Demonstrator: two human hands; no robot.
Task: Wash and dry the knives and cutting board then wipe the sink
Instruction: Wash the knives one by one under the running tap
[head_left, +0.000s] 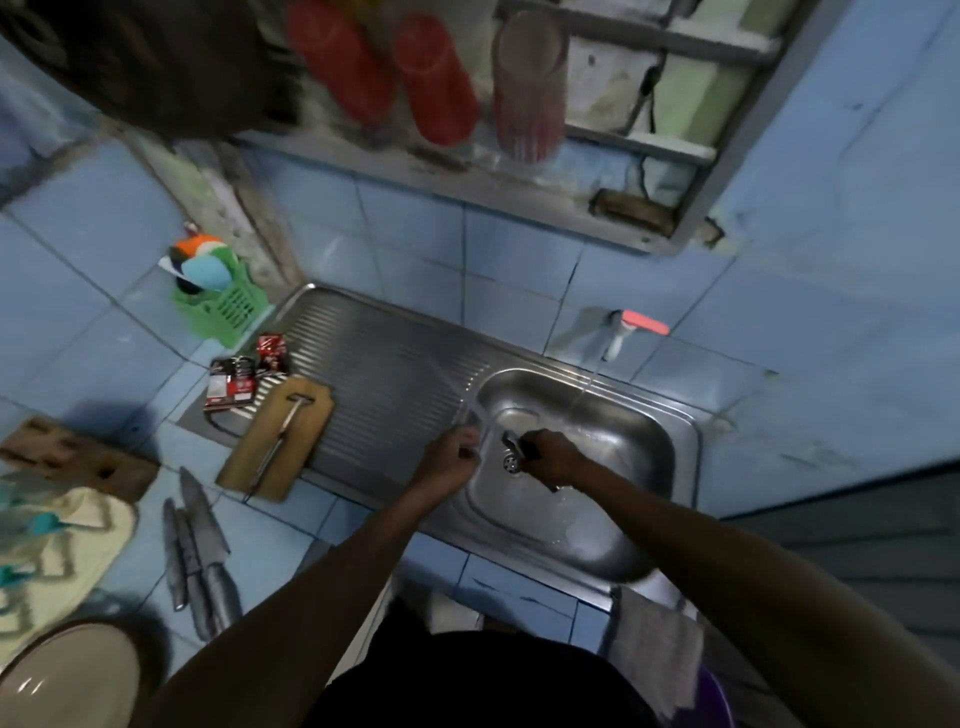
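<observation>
Water runs in a thin stream from the wall tap (621, 335) into the steel sink (670, 415), where a person's two bare hands meet over the left edge of the basin. The right hand (553, 457) is closed around a dark handle just above the drain (511, 462), with a short bit of metal showing past the knuckles. The left hand (449, 457) is curled at the sink's left rim, fingers drawn together near a blurred streak of blade (470, 410); whether it grips the blade or only touches it cannot be told.

Left of the sink, on the ribbed drainboard (395, 374), a wooden cutting board (278, 439) lies with a metal tool (283, 431) across it. Further left of the sink, on the blue tiled counter (270, 540), three knives (200, 561) lie side by side, close to a beige cloth (67, 556) and a wooden knife block (78, 460). Behind the drainboard, a green basket (223, 306) holds coloured utensils, with small red packets (244, 376) just beside the cutting board. A grey rag (657, 649) hangs over the sink's front edge.
</observation>
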